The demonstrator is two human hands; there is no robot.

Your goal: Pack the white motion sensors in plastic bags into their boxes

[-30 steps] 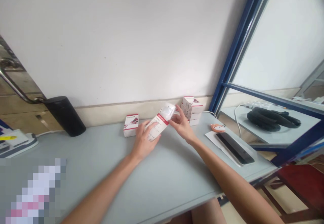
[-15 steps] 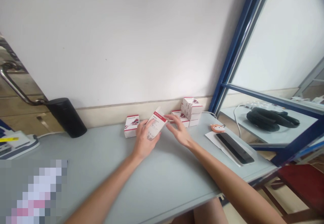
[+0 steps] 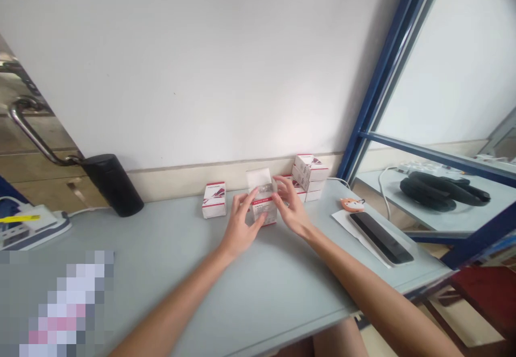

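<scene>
A small white-and-red detector box (image 3: 263, 207) stands on the table in front of me, its top flap raised at the back. Something clear or pale shows in its opening, too small to make out. My left hand (image 3: 238, 229) grips the box's left side, thumb on the front face. At the right upper edge, my right hand (image 3: 293, 211) has its fingers and thumb closed around the side of the opening. A similar shut box (image 3: 214, 201) sits left of my hands. Behind my right hand is a stack of such boxes (image 3: 311, 170).
A phone (image 3: 381, 237) lies on white paper at the right, near an orange-and-white object (image 3: 352, 204). On the left are a black cylinder (image 3: 113, 185) and a power strip (image 3: 36, 225). A blue-framed mirror or glass (image 3: 407, 144) borders the right side.
The box has gone from tilted in my left hand to upright on the table, its open top showing. My right hand has come in from beside the box onto its edge.
</scene>
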